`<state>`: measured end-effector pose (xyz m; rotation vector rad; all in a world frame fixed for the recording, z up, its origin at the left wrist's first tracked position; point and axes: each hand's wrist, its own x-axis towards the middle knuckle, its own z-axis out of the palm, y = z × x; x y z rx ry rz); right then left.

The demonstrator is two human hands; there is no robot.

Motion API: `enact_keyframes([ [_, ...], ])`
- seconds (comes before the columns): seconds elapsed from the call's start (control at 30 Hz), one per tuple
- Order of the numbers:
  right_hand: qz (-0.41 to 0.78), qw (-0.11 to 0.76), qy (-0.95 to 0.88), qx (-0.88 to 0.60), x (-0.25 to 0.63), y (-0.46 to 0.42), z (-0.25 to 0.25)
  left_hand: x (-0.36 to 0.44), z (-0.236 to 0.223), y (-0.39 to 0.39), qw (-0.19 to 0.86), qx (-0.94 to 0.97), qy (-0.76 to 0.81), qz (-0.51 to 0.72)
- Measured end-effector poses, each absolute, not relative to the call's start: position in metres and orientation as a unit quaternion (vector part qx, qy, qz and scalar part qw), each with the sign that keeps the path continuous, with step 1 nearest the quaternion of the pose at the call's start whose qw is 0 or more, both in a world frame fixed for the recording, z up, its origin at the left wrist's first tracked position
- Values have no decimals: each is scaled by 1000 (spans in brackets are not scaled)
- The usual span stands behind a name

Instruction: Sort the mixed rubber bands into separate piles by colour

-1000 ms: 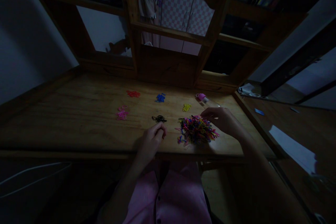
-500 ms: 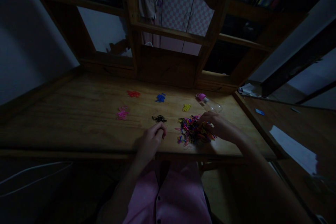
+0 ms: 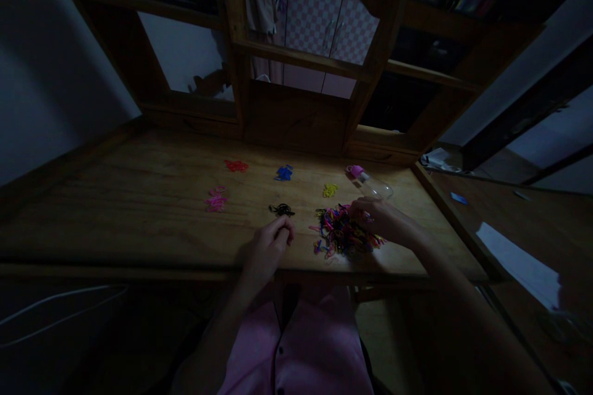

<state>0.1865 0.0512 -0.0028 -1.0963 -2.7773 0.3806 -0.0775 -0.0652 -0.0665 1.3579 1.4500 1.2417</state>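
Wood worktop (image 3: 139, 216), poorly lit; small bands (image 3: 346, 236) lie on it in one mixed heap (image 3: 340, 242) and five separate piles.

Done, as far as can be judged: five colours stand apart, each in its own small pile. Red pile (image 3: 236, 166) and blue pile (image 3: 284, 173) lie at the back; pink pile (image 3: 215, 200) is in front of the red, black pile (image 3: 281, 210) in front of the blue, and yellow pile (image 3: 330, 190) just behind the heap. No stray colour is evident in any pile, though detail is limited.

Left: the heap, near the front edge on the right, is larger than any pile and mixed in colour. Judgement: early stage, with most bands unsorted.

Right hand (image 3: 370, 215): at the heap's far right side, fingers bent downward; cannot tell whether they pinch a band. Left hand (image 3: 275, 234): fingers curled in near the black pile, nothing visible in its grasp.

Bottle (image 3: 377, 187) lies on its side behind the right hand.
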Motion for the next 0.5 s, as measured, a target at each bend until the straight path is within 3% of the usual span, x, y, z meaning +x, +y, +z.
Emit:
enact_keyframes([
  [0.5,149,76,-926,-340,190,54,-6,-77,-65,-66,388,531,580,480],
])
